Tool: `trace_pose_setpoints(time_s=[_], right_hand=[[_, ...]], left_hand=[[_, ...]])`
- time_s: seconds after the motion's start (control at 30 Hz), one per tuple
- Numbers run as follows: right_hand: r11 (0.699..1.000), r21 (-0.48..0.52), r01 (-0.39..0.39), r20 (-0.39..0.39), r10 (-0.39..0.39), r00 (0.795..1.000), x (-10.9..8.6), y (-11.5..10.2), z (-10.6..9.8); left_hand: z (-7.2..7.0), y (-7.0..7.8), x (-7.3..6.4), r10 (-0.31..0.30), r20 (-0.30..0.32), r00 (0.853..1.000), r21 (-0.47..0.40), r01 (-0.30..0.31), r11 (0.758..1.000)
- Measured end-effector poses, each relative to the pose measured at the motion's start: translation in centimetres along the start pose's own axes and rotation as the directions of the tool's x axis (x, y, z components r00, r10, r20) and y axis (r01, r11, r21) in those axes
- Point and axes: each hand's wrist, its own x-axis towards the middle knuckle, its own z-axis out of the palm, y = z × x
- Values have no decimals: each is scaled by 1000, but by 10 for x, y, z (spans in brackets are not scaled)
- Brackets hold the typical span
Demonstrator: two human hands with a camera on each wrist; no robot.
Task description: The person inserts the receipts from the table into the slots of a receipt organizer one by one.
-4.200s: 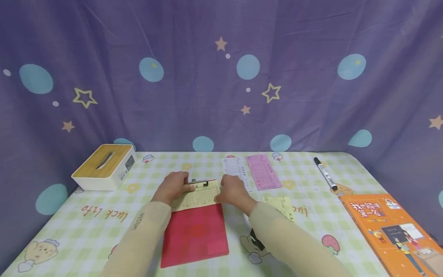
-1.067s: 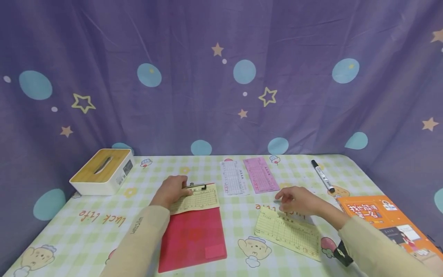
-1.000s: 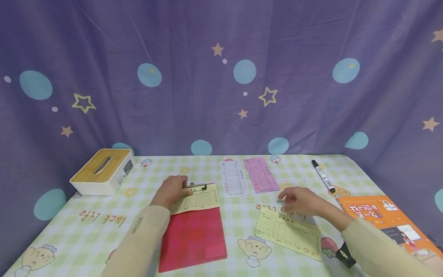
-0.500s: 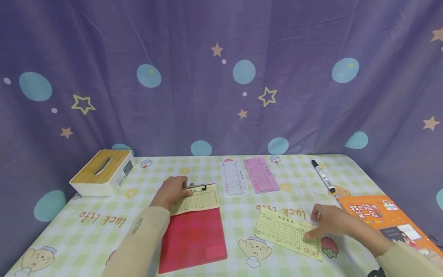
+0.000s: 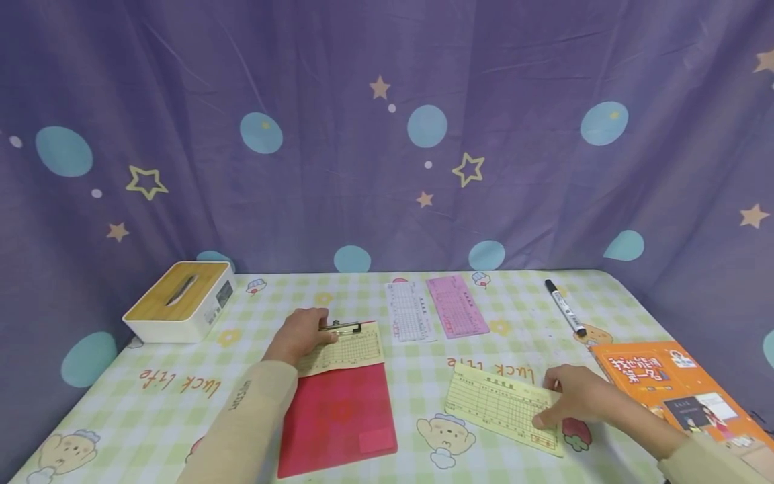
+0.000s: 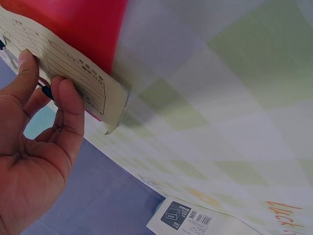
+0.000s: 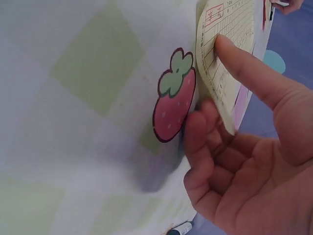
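Observation:
A red clip folder (image 5: 338, 417) lies left of centre on the table, a yellow form slip (image 5: 358, 351) across its top under a metal clip (image 5: 347, 329). My left hand (image 5: 299, 336) pinches the clip; in the left wrist view the thumb (image 6: 28, 73) lies against the slip beside it. To the right, a loose yellow form slip (image 5: 496, 407) rests on the cloth. My right hand (image 5: 583, 396) pinches its right end: thumb on top, fingers (image 7: 200, 132) beneath the edge, which curls up slightly in the right wrist view.
Behind lie a white slip (image 5: 410, 311) and a pink slip (image 5: 457, 306). A marker (image 5: 565, 309) and an orange book (image 5: 683, 390) are at the right. The tissue box (image 5: 181, 299) stands at the back left, before a purple curtain (image 5: 387, 168).
My right hand has left the slip on the folder, moved right and toward me, and taken the loose yellow slip's right end. My left hand stays at the clip.

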Motion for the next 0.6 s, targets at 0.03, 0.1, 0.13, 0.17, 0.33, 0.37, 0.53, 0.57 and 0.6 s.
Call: trace_pose_setpoints(time_s=[0.03, 0.1, 0.13, 0.17, 0.33, 0.37, 0.53, 0.57, 0.6], right_hand=[[1000, 20, 7, -6, -7, 1000, 0, 0, 0], [996, 73, 50, -22, -48, 999, 0, 2, 0], [992, 100, 82, -30, -79, 996, 0, 3, -1], [984, 134, 121, -40, -116, 992, 0, 3, -1], [922, 247, 298, -84, -285, 955, 2, 1, -9], [915, 258, 310, -96, -295, 951, 2, -1, -10], [910, 262, 322, -171, -284, 943, 4, -16, -19], [907, 269, 325, -187, -282, 941, 5, -20, -20], [900, 277, 336, -204, -287, 936, 6, -24, -21]], left_hand=[[0, 0, 0, 0, 0, 1000, 0, 0, 1000], [0, 0, -1, -2, 0, 1000, -1, 2, 1000], [-1, 1, -1, 1, -2, 1000, 0, -1, 1000], [-1, 1, -1, 4, -4, 1000, 0, -4, 1000], [-2, 2, -3, 27, -16, 1000, -4, -27, 1000], [-2, 2, -3, 29, -17, 999, -6, -29, 1000], [-1, 1, -3, 15, -13, 1000, -10, -16, 1000], [-2, 2, -3, 9, -11, 1000, -8, -9, 1000], [-2, 1, -2, 4, -10, 1000, -6, -4, 1000]])
